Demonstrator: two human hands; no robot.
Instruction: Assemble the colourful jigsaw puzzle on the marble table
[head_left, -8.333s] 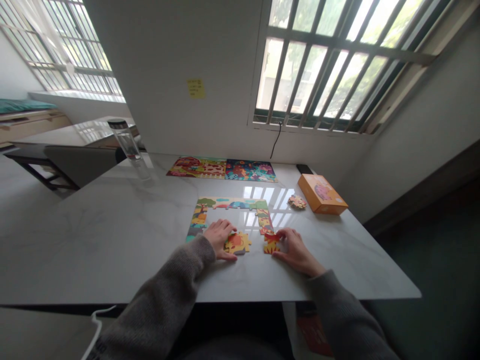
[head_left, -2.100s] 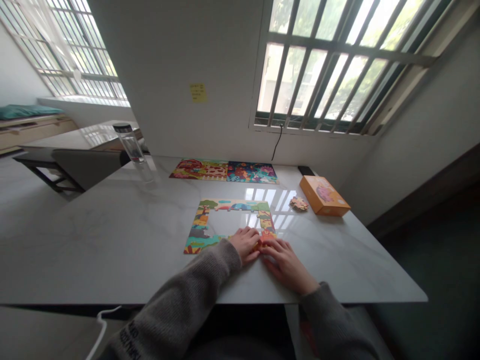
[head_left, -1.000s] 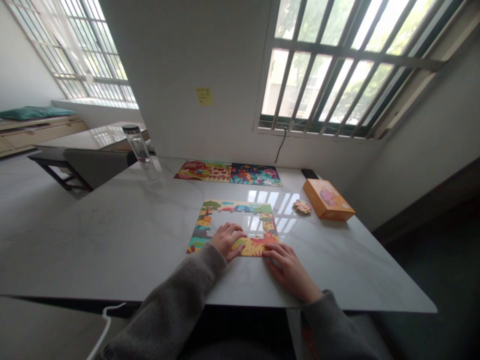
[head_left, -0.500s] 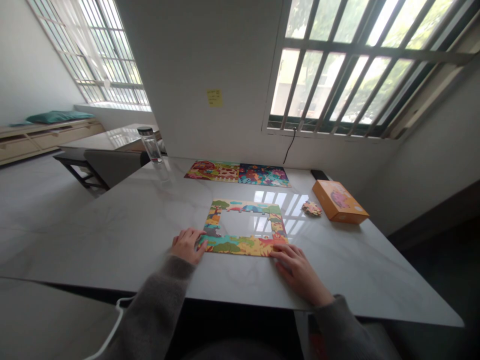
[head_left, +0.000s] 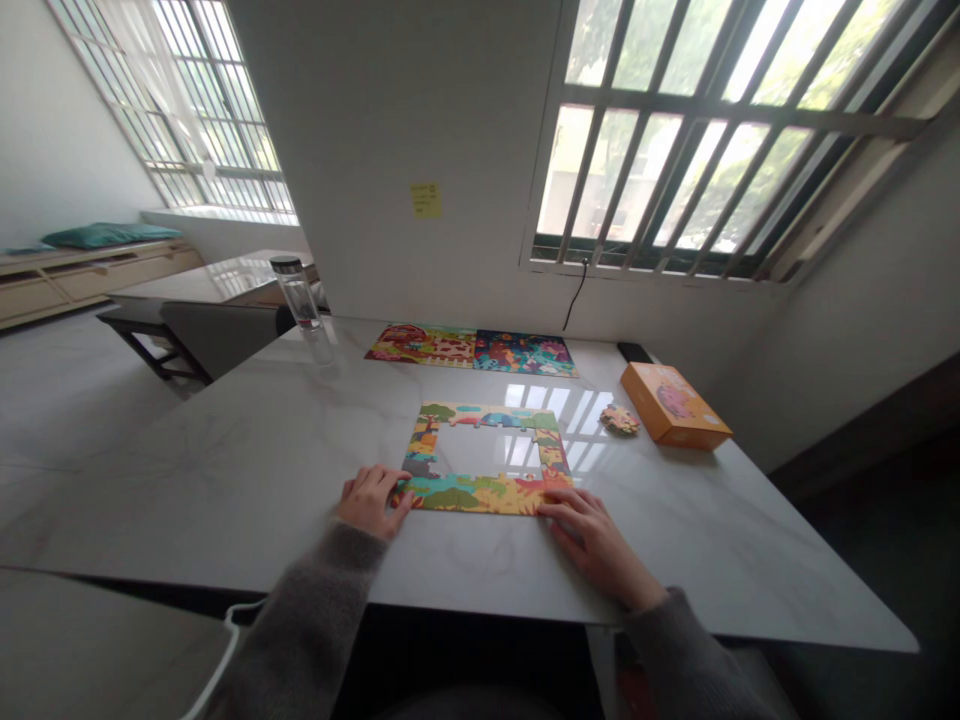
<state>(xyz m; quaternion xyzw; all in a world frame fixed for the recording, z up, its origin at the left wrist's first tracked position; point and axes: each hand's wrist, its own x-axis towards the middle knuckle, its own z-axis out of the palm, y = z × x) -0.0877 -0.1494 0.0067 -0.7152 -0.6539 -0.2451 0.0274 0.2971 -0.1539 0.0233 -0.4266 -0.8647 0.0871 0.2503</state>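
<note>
A colourful jigsaw puzzle frame (head_left: 480, 493) lies on the white marble table (head_left: 225, 480), its border pieces joined around an open middle that shows the marble. My left hand (head_left: 371, 502) rests at the frame's lower left corner, fingers curled and touching its edge. My right hand (head_left: 596, 535) lies flat on the marble, its fingertips against the lower right corner. Neither hand holds anything. A small heap of loose puzzle pieces (head_left: 619, 420) sits to the right of the frame, beside an orange puzzle box (head_left: 673, 420).
Two finished colourful puzzles (head_left: 420, 346) (head_left: 523, 353) lie along the wall at the table's far edge. A clear glass bottle (head_left: 297, 295) stands at the back left, and a black phone (head_left: 635, 352) lies behind the box. A grey chair (head_left: 217, 335) stands beyond the table's left side.
The loose lower pieces now form a joined bottom row, closing the frame. My left hand has moved left to the frame's corner. The head view has shifted slightly.
</note>
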